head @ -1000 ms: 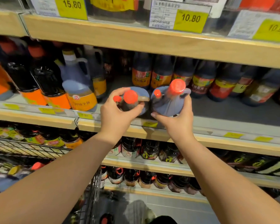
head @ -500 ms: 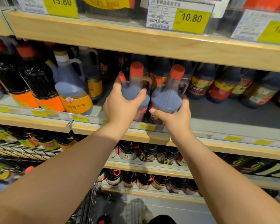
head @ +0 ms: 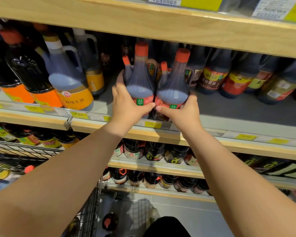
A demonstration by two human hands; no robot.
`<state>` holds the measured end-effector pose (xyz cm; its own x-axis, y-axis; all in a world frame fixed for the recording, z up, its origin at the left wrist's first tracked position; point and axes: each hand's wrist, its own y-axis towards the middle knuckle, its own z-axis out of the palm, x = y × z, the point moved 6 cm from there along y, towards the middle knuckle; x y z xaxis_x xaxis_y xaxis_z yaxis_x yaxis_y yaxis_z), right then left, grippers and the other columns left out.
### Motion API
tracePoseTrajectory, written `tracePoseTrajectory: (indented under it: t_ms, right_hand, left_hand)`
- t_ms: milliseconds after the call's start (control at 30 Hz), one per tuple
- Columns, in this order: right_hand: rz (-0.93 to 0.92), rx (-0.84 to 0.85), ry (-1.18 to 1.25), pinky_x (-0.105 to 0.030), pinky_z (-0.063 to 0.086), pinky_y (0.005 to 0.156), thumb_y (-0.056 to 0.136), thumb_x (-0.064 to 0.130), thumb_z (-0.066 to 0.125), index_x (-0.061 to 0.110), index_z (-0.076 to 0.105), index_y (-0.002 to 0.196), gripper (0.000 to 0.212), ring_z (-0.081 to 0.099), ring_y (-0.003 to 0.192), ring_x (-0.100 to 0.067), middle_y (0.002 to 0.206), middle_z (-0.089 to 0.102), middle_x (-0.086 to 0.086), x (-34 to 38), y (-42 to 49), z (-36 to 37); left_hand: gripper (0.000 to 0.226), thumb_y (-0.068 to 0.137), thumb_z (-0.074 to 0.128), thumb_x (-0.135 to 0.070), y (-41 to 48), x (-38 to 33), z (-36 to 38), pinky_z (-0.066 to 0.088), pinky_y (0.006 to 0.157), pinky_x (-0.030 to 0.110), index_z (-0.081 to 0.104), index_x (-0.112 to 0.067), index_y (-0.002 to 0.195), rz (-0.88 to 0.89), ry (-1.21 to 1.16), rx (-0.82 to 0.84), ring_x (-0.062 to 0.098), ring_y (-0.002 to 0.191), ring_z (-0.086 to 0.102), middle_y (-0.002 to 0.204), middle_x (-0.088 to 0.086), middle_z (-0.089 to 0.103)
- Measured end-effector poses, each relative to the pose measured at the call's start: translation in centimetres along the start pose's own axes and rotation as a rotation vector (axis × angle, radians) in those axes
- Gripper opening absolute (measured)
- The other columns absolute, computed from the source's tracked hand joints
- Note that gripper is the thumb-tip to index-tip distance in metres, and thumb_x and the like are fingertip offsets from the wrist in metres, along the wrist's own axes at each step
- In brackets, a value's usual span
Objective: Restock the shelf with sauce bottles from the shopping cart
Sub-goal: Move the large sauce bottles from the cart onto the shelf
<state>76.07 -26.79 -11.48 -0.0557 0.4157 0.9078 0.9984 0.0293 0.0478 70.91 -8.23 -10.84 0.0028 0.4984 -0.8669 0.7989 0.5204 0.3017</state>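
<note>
Two bottles stand upright side by side at the front of the shelf (head: 246,115), their long axes vertical and their shoulders touching. The left hand (head: 126,106) grips the left bottle (head: 138,82) from its outer side, with the fingers (head: 118,84) curled round the far flank and the thumb across the label. The right hand (head: 182,113) holds the right bottle (head: 173,88) the same way, mirrored. The thumbs nearly meet at the front, between the two labels. Both bases are hidden behind the hands, so I cannot tell whether they rest on the shelf.

Each hand is nearer its own bottle, and the free depth lies straight behind, away from the palms. A row (head: 214,77) of dark bottles stands just beside them on the right, and a jug (head: 70,86) stands to the left.

The bottles are smooth translucent plastic, bell-shaped with narrow necks, red screw caps, small side spouts and loop handles. They hold dark liquid and carry glossy red labels. The shelf has a grey deck and a pale wood edge. The wire cart (head: 91,209) stands below left.
</note>
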Motion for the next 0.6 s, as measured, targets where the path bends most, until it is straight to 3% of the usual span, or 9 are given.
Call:
tracePoseTrajectory:
  t_ms: [133,267,433,600]
  right_hand:
    - [-0.007,0.051,-0.038,-0.035,0.053,0.092,0.062,0.021,0.089,0.013,0.036,0.134,0.090,0.057,0.108,-0.015,0.124,0.055,-0.001,-0.6,-0.5,-0.1]
    - [-0.005,0.078,-0.071,-0.023,0.044,0.082,0.067,0.021,0.087,0.011,0.040,0.128,0.079,0.055,0.103,-0.011,0.121,0.058,0.001,0.2,-0.6,0.8]
    - [-0.020,0.073,-0.105,-0.030,0.050,0.089,0.063,0.025,0.089,0.009,0.043,0.123,0.077,0.059,0.113,-0.022,0.123,0.060,-0.005,1.5,-0.2,4.1]
    - [-0.059,0.102,-0.110,-0.038,0.051,0.096,0.061,0.028,0.089,0.010,0.041,0.129,0.086,0.059,0.115,-0.027,0.124,0.061,-0.010,3.1,0.0,7.8]
  left_hand:
    - [0.114,0.057,0.089,-0.028,-0.3,0.2,-0.4,0.037,0.105,0.030,0.022,-0.017,0.148,-0.002,0.042,-0.022,0.019,0.128,0.039,0.133,0.005,0.040]
    - [0.110,0.055,0.089,-0.034,-0.3,1.1,-2.1,0.039,0.107,0.034,0.029,-0.012,0.144,-0.016,0.068,-0.110,0.017,0.129,0.040,0.135,0.004,0.044]
    - [0.107,0.051,0.087,-0.046,-0.6,3.7,-5.0,0.047,0.101,0.042,0.033,-0.016,0.139,-0.120,0.075,-0.284,0.019,0.125,0.049,0.134,0.002,0.048]
    - [0.103,0.057,0.089,-0.036,-1.0,3.7,-5.8,0.040,0.108,0.035,0.035,-0.011,0.141,-0.109,0.075,-0.420,0.018,0.128,0.043,0.136,0.005,0.042]
